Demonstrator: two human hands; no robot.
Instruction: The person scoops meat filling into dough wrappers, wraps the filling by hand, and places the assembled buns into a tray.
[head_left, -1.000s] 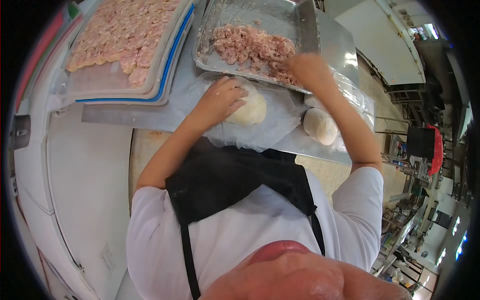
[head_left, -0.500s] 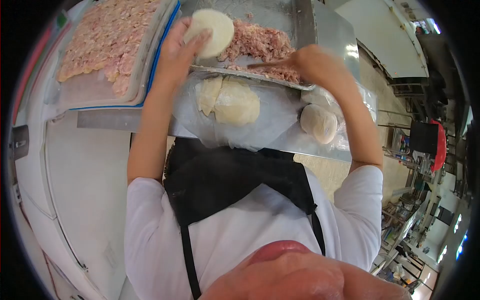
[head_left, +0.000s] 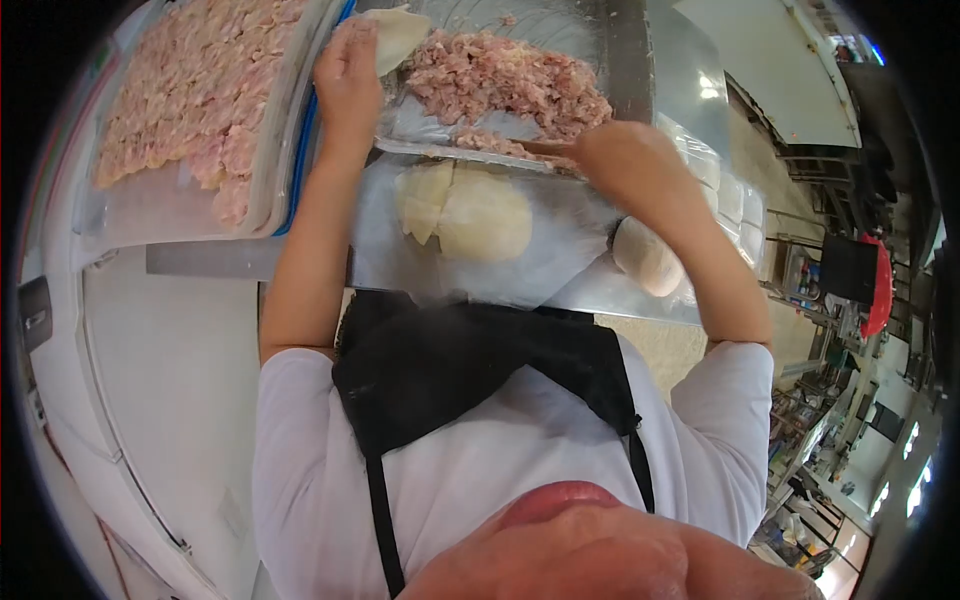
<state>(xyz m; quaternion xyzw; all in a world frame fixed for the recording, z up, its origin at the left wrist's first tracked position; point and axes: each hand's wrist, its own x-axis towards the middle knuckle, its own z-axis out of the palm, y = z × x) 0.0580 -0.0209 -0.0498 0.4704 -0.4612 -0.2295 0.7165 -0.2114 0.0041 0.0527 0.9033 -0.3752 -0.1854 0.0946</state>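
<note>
My left hand [head_left: 347,75] pinches a pale round dough wrapper [head_left: 398,38] at the near left corner of a metal tray [head_left: 625,60]. The wrapper hangs tilted, seen partly edge-on. Pinkish minced meat [head_left: 500,85] lies heaped in the tray. My right hand [head_left: 625,160], closed, grips a thin wooden spatula [head_left: 545,148] whose end is down at the mince by the near rim. Just in front of the tray, a stack of flat dough wrappers [head_left: 485,215] lies on clear plastic sheeting.
A plastic container [head_left: 190,215] of shaped meat pieces, blue along its edge, stands at the left. Wrapped, rounded pale dough [head_left: 645,255] and more plastic-covered white packs [head_left: 735,205] sit at the right. A red object [head_left: 877,288] is farther off, among shelves.
The wrapper has tipped from facing me to a slant, with my left hand slightly higher and farther left. My right hand and the spatula have moved a little nearer the tray's front rim.
</note>
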